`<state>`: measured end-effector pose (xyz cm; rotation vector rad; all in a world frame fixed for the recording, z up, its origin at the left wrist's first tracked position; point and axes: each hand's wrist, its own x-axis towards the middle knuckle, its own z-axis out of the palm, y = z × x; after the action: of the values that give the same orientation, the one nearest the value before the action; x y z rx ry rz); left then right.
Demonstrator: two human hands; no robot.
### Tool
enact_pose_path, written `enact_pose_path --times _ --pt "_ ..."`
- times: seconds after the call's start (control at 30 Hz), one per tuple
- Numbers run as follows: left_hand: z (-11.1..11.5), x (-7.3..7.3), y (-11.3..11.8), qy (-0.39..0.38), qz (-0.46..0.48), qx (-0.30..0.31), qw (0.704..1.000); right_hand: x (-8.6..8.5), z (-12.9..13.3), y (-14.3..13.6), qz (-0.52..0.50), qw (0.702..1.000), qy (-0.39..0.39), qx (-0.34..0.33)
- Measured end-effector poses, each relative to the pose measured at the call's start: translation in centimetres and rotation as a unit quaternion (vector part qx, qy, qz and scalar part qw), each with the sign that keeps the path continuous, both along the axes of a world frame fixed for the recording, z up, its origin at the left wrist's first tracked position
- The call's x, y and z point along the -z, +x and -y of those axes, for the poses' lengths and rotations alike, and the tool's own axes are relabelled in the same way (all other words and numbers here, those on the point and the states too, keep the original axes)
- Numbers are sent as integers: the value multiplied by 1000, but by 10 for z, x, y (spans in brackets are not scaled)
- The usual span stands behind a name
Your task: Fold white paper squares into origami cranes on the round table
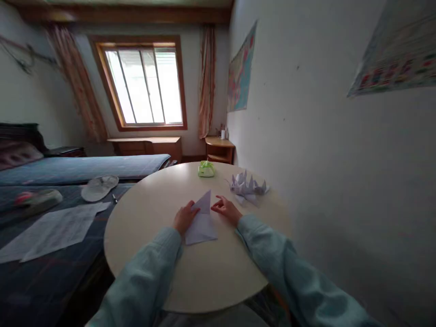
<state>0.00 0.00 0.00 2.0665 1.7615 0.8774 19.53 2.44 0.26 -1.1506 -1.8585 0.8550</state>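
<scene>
A white sheet of paper [200,227], folded to a point at its far end, lies in front of me on the round table. My left hand [185,217] grips its left edge, thumb on top and fingers closed around the fold. To the right of the paper's tip is my right hand [225,209], its fingers a little bent and apart with nothing visible between them. Just beyond that hand sits a cluster of folded paper shapes [247,185] with pointed tips, several of them overlapping.
A green tissue pack [206,169] stands at the far side of the round table [146,227]. On the left, a bed [78,236] carries printed sheets [61,229] and a pale, flat, rounded object [99,188]. A white wall [327,181] runs close along the right.
</scene>
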Motion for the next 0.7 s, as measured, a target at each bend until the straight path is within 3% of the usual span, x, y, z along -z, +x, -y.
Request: enact_pose_path --times 0.17,0.33,0.43,0.5,0.57,0.63,0.7 --pt "1 -8 3 58 84 -12 995 7 -1 -3 -21 995 -62 -71" --pt "-2 -7 2 127 184 -9 975 -1 8 -2 -54 978 -141 -145" --pt "-4 -6 0 155 223 -15 962 -3 9 -3 -68 974 -126 -177" --pt "-4 -8 -2 168 239 -15 956 -1 6 -3 -77 983 -77 -146" --pt "-2 -11 -5 194 242 -3 951 0 1 -2 -76 995 -5 -58" --pt "1 -15 -7 231 232 13 945 0 -2 0 -87 995 49 25" --pt "3 -17 -10 253 217 23 942 -3 -4 2 -135 985 90 56"
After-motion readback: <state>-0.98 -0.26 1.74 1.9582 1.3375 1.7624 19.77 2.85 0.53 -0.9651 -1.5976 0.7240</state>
